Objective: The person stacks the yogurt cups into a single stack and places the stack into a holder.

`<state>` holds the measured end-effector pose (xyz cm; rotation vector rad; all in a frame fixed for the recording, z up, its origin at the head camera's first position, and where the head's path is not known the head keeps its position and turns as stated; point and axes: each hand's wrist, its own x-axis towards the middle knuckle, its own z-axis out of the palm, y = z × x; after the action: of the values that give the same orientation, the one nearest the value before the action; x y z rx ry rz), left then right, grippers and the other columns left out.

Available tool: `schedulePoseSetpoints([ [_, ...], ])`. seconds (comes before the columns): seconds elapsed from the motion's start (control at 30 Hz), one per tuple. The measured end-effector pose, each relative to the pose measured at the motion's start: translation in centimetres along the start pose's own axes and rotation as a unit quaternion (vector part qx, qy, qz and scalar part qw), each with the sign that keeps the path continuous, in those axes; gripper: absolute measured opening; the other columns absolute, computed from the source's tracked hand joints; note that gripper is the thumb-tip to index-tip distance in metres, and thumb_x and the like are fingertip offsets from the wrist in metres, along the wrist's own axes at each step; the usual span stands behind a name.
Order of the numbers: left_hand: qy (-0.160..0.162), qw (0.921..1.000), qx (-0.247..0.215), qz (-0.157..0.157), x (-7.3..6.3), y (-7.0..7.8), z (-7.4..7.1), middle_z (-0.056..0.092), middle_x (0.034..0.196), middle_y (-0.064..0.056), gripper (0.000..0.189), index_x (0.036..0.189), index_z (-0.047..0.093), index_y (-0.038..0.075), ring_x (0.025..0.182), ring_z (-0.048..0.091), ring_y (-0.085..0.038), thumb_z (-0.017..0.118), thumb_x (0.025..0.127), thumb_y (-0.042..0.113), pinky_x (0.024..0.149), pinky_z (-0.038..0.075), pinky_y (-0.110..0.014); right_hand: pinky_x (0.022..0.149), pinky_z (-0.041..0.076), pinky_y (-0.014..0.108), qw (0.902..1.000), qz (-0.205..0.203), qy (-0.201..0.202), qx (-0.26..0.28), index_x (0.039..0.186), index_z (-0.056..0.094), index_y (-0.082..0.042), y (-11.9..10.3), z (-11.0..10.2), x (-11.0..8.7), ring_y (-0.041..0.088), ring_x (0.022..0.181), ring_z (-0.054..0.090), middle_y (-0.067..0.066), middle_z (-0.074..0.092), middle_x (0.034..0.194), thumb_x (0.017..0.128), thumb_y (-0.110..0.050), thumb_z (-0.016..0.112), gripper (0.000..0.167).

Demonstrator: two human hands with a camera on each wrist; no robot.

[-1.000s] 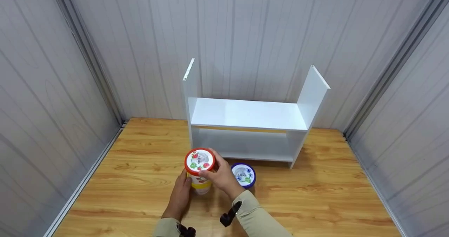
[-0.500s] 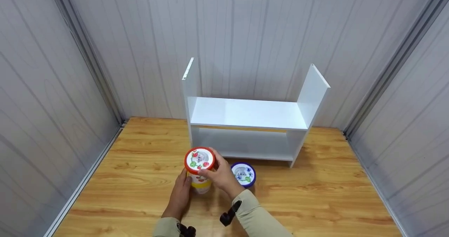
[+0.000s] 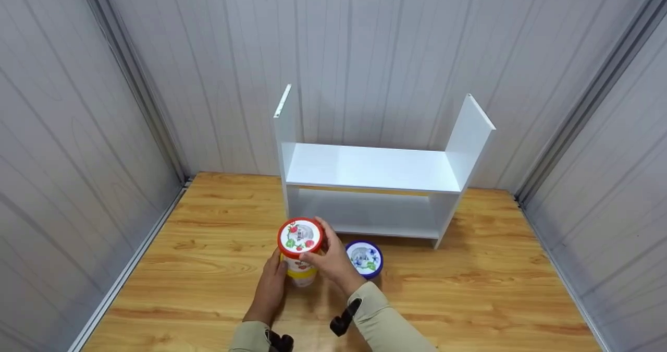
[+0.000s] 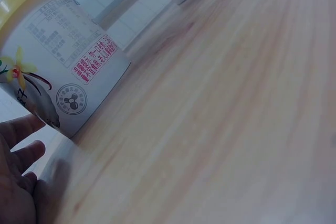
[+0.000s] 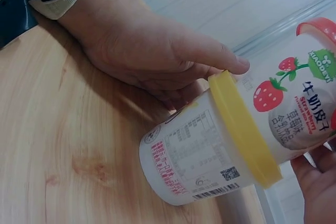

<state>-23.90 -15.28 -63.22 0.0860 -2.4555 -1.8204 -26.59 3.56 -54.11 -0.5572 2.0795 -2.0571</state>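
Observation:
In the head view a white strawberry tub with a red lid (image 3: pixel 300 237) stands on top of a white tub with a yellow lid (image 3: pixel 302 275). My right hand (image 3: pixel 337 262) grips the upper tub from the right, thumb in front. From the left my left hand (image 3: pixel 271 284) holds the lower tub. In the right wrist view that hand's thumb lies at the yellow rim (image 5: pixel 244 129), and the strawberry tub (image 5: pixel 294 103) meets that rim. The lower tub (image 4: pixel 63 72) sits on the wooden table in the left wrist view. A blue-lidded tub (image 3: pixel 365 258) stands right of my right hand.
A white two-tier shelf (image 3: pixel 372 169) with upright side panels stands behind the tubs, close to the back wall (image 3: pixel 365 55). Grey-framed side walls enclose the wooden table (image 3: pixel 208 247) left and right. Black wrist straps (image 3: pixel 345 318) sit over the sleeves.
The whole scene shifts slightly to the right in the head view. Both hands keep their hold, and the stacked tubs stay in place.

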Motion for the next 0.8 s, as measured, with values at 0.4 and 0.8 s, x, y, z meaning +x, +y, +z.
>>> schedulePoseSetpoints([
  [0.4,-0.003,0.9999,-0.005,0.009,-0.1,-0.2,0.0,0.028,0.163,-0.015,0.071,0.162,0.024,0.021,0.151,0.019,-0.039,0.03,0.104,0.062,0.118,0.014,-0.067,0.118,0.033,0.046,0.9989,-0.036,-0.029,0.005,0.163,0.013,-0.017,-0.3,-1.2,0.2,0.026,0.144,0.041,0.011,0.035,0.161,0.075,-0.054,0.085,0.12],
  [0.8,-0.005,0.9997,0.011,0.019,0.0,-0.2,0.0,0.028,0.162,-0.018,0.069,0.162,0.024,0.014,0.151,0.02,-0.04,0.031,0.107,0.056,0.12,0.014,-0.064,0.119,0.029,0.052,0.9968,-0.059,-0.025,-0.048,0.163,0.009,-0.012,-1.8,-4.9,-0.5,0.032,0.15,0.028,0.016,0.026,0.164,0.074,-0.058,0.083,0.125],
])
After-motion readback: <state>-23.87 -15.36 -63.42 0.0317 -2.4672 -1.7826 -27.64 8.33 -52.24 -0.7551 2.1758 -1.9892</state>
